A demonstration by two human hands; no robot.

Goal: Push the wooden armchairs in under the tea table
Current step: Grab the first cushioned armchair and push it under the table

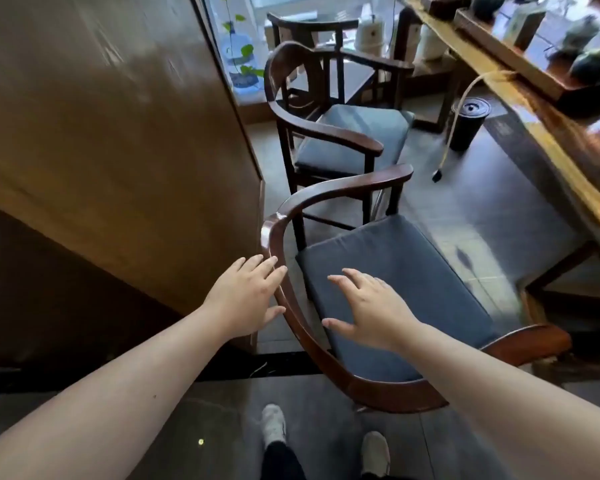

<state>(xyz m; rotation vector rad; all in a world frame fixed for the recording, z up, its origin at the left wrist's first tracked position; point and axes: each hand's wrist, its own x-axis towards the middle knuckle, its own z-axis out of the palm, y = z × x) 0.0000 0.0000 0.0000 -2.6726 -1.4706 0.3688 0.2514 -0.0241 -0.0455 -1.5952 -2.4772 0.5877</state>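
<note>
A wooden armchair with a dark blue cushion (388, 285) stands right in front of me, its curved back rail toward me. My left hand (246, 297) is open, fingertips at the rail's left curve. My right hand (368, 308) hovers open over the cushion just inside the rail, holding nothing. A second armchair (347, 133) of the same kind stands beyond it, and a third dark chair (312, 32) is farther back. The long wooden tea table (548, 133) runs along the right side, its edge apart from the near chairs.
A tall wooden panel (118, 133) walls off the left side close to the chairs. A black cylindrical bin (468, 123) with a yellow hose stands on the grey floor below the table. Tea ware and trays crowd the tabletop. My two white shoes show at the bottom.
</note>
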